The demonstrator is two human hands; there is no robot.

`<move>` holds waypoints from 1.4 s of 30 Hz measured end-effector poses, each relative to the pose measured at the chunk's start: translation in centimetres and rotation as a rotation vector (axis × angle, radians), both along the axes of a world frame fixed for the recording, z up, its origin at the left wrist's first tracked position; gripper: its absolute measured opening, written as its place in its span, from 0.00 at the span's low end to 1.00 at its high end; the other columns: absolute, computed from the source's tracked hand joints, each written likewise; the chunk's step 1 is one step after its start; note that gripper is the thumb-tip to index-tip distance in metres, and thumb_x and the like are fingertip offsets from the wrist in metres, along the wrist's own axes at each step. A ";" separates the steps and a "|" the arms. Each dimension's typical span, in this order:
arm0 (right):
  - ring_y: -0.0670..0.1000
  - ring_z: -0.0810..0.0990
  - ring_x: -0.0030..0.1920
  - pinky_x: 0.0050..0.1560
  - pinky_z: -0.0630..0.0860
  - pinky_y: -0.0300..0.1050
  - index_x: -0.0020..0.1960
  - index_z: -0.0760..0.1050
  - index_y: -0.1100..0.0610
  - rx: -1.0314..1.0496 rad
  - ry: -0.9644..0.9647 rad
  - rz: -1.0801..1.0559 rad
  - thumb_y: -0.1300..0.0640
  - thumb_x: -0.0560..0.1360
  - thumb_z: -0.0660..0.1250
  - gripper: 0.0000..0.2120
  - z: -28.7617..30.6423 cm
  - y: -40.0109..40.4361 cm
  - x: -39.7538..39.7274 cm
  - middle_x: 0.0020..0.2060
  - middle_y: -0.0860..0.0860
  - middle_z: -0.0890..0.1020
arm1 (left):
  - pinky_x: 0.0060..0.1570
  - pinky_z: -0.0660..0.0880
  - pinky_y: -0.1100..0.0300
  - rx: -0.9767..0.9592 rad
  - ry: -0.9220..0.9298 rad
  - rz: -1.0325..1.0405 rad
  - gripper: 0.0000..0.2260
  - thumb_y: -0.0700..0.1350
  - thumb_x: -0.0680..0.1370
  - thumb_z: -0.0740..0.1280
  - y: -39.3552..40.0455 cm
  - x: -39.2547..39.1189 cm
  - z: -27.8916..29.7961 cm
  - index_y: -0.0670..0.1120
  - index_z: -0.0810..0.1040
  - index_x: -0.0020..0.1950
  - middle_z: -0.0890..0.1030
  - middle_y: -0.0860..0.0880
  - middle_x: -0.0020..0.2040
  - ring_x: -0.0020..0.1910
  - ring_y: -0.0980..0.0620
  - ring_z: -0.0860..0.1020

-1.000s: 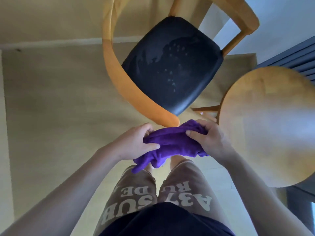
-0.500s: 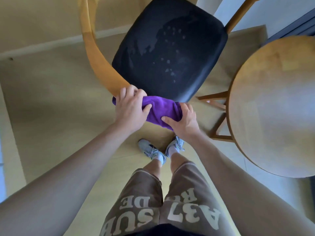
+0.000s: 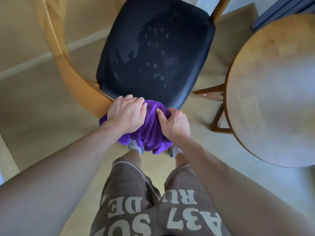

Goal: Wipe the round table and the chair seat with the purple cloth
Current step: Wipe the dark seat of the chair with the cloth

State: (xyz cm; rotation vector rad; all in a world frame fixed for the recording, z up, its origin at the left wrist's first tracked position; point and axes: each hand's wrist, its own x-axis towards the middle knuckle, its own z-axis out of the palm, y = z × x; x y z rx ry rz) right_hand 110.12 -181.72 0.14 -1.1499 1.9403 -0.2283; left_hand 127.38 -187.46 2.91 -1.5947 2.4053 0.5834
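A person stands looking down at a chair and their own two hands. The left hand (image 3: 127,114) and the right hand (image 3: 173,124) meet at centre frame, both gripping a bunched purple cloth (image 3: 151,128). The left hand lies over the cloth's upper left part with fingers curled round it. The right hand pinches folds on the cloth's right side. Loose cloth hangs below the hands, in front of the person's shoes.

The black seat (image 3: 153,57) fills the upper middle of the frame, directly above the hands. Its near edge touches or sits just past the top of the cloth. The seat's long axis runs from lower left to upper right. Pale smudges show on the seat's centre. The left hand is slightly nearer the seat edge, beside the wooden chair frame (image 3: 81,89). The round desk (image 3: 276,92) sits at the right of the frame, apart from both hands.

Compared with half a second earlier, the cloth is less tightly rolled, with more of it hanging down. The hands have closed in toward each other, and the seat looks larger in view.
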 end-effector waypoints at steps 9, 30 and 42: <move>0.58 0.74 0.57 0.59 0.69 0.54 0.62 0.74 0.56 -0.185 0.396 -0.223 0.47 0.80 0.56 0.18 2.1 2.9 4.2 0.58 0.54 0.78 | 0.47 0.71 0.47 0.087 0.118 -0.338 0.12 0.55 0.83 0.48 -1.7 2.3 -0.2 0.51 0.62 0.45 0.80 0.47 0.43 0.45 0.42 0.77; 0.59 0.77 0.52 0.52 0.72 0.54 0.49 0.77 0.57 -0.186 0.364 -0.588 0.52 0.83 0.56 0.13 1.8 2.5 4.3 0.50 0.54 0.81 | 0.43 0.65 0.50 0.140 0.023 -0.523 0.16 0.54 0.86 0.48 -2.0 1.3 -0.6 0.49 0.66 0.44 0.81 0.48 0.46 0.47 0.42 0.80; 0.58 0.75 0.47 0.54 0.69 0.55 0.41 0.73 0.55 -0.193 0.616 -0.292 0.47 0.78 0.58 0.14 1.7 2.4 7.7 0.41 0.52 0.77 | 0.35 0.65 0.52 0.000 0.173 -0.636 0.17 0.55 0.83 0.47 -4.5 5.6 -0.5 0.49 0.66 0.41 0.77 0.49 0.36 0.38 0.40 0.79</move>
